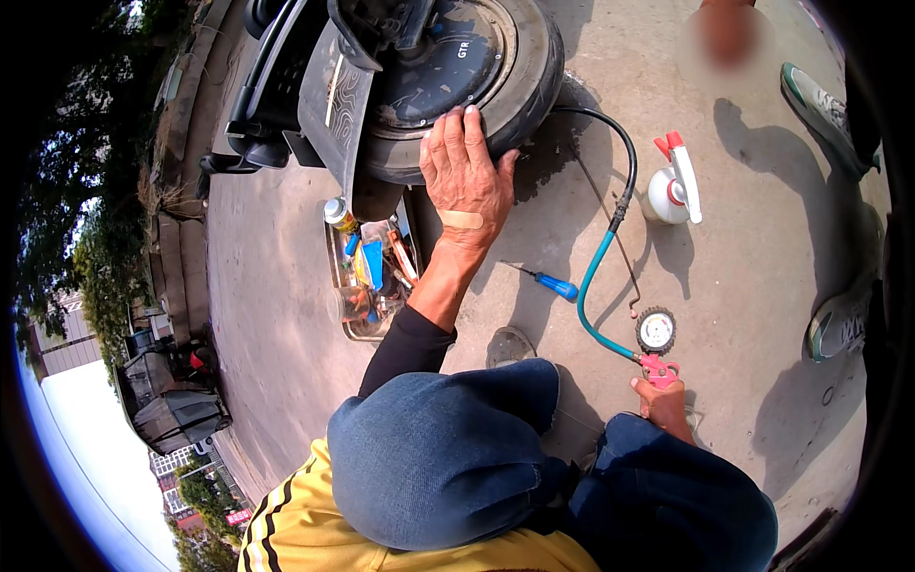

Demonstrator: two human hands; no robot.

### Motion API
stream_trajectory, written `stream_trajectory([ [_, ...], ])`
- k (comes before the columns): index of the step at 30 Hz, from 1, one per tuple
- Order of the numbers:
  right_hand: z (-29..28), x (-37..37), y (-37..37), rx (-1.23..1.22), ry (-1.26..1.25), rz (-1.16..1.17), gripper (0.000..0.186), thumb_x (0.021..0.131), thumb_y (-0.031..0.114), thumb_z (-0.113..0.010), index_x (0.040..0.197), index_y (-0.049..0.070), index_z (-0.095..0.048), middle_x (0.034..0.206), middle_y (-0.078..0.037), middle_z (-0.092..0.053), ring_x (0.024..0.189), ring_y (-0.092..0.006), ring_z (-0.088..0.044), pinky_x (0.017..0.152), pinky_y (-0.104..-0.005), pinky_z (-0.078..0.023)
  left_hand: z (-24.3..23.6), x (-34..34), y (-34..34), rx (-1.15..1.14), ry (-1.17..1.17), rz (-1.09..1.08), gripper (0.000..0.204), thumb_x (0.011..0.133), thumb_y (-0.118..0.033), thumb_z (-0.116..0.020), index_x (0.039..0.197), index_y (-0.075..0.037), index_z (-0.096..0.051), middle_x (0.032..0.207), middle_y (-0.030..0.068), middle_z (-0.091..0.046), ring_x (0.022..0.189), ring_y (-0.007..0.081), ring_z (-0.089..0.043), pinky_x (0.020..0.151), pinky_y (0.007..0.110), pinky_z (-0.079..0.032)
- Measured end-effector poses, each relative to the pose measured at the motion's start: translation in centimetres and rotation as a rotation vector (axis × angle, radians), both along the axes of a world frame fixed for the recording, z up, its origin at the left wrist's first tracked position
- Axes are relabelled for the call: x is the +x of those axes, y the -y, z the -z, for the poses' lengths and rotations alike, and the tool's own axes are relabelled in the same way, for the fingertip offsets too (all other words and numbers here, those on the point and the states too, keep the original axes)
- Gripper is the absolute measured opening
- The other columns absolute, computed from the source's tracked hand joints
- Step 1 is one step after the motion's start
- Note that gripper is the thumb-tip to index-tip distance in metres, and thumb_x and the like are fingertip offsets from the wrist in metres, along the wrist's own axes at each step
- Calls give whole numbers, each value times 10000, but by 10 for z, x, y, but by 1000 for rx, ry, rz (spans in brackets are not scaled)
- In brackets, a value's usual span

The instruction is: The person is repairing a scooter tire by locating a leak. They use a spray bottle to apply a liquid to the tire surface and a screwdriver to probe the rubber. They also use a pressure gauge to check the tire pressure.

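Observation:
My left hand [465,181], with a plaster across its back, rests with fingers extended on the tire [515,105] of a dark scooter wheel [434,71]. Low at the right, my right hand [662,405] grips a pink inflator gun [660,370] that carries a round pressure gauge [657,329]. A teal and black hose [593,262] runs from the gun up to the wheel. Between my hands a blue-handled screwdriver [555,285] lies on the concrete beside a thin metal rod [620,243]. A white spray bottle [667,195] with a red trigger stands right of the hose.
A metal tray [362,334] of tools and containers sits below the scooter's black body [276,86]. Another person's shoes [815,114] are at the right, and a blurred reddish shape is at top right. A parked vehicle [172,400] stands far left by a curb [170,267].

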State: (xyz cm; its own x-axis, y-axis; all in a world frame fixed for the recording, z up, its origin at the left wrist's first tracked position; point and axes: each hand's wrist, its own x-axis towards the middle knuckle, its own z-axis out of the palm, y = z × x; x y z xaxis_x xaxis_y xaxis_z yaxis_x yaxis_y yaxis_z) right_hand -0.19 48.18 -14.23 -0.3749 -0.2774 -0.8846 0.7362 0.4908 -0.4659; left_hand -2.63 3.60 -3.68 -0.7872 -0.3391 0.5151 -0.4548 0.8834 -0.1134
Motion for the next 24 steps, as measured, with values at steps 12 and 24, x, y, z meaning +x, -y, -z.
stream_trajectory([
  [12,-3,-2,1,21,6,-52,229,890,61,-805,788,88,-601,561,-10,-537,422,-130,-495,412,-334,-368,-1,1,1,5,-12,12,845,842,-299,-867,1528,28,-499,1495,223,-527,1417,413,-480,1223,538,-312],
  [24,-12,-5,6,17,-9,-52,152,906,60,-825,864,44,-679,626,19,-557,485,-93,-479,443,-330,-350,-7,-16,-6,-3,81,17,837,846,-318,-879,1552,-50,-518,1538,150,-544,1443,361,-488,1217,530,-335],
])
